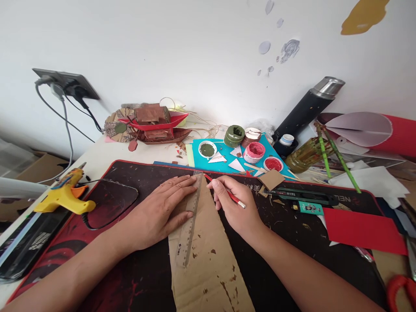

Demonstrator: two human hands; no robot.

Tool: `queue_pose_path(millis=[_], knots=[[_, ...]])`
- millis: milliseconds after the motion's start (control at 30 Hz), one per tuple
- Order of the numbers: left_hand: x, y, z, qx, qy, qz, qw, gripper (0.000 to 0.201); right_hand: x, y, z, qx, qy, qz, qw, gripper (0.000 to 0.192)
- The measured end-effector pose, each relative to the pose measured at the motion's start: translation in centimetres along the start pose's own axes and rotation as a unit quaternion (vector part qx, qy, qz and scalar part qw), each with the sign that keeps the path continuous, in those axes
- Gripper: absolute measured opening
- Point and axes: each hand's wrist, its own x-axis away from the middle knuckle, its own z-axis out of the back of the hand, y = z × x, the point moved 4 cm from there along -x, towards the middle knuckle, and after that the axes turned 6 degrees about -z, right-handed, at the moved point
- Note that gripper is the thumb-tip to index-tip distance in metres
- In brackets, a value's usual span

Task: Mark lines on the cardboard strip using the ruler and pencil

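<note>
Head view: cardboard [214, 234] lies on the mat [146, 281].
Left hand [164, 208]: grip flat across the ruler [186, 238], probably against slipping.
Right hand [235, 201]: grip pinched near the pencil [237, 200] tip, probably for control.

I face a white wall [208, 56] with grey spots [264, 47] and an ochre patch [364, 18]. A dark socket panel [90, 88] sits left; beyond my white table [96, 157] is perhaps a cardboard box [32, 168].
</note>
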Motion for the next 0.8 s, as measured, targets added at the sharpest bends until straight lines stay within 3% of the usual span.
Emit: queue_pose_path(millis=[800], knots=[[-0.05, -0.01, 0.06, -0.003, -0.005, 0.003, 1.0, 0.062, 0.52, -0.08, 0.08, 0.016, 0.013, 0.033, 0.999, 0.054]])
